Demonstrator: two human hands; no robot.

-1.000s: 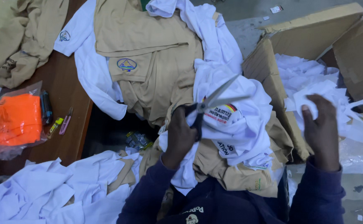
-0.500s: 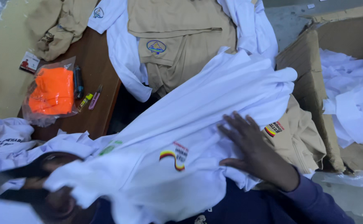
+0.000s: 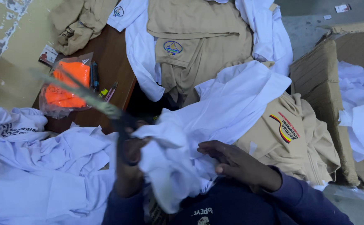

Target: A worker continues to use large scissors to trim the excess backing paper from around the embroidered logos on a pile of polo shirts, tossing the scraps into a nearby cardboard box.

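white shirt bunched at the chest, scissors swung left

white shirt (image 3: 215, 121) now lies crumpled against my chest, over the tan shirts — half a second ago it was spread wider across my lap. my left hand (image 3: 130, 160) is closed through the scissors (image 3: 86, 98), blades blurred and raised toward the orange packet (image 3: 67, 85). my right hand (image 3: 236, 162) rests loosely curled on the cloth — pressing, not pinching. i judge trimming is underway.

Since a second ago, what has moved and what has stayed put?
The left hand swung the scissors from over the shirts out to the left, and it now also grips a bunched fold of the white shirt. The right hand dropped from the air onto that shirt. The orange packet and cardboard box stayed put.
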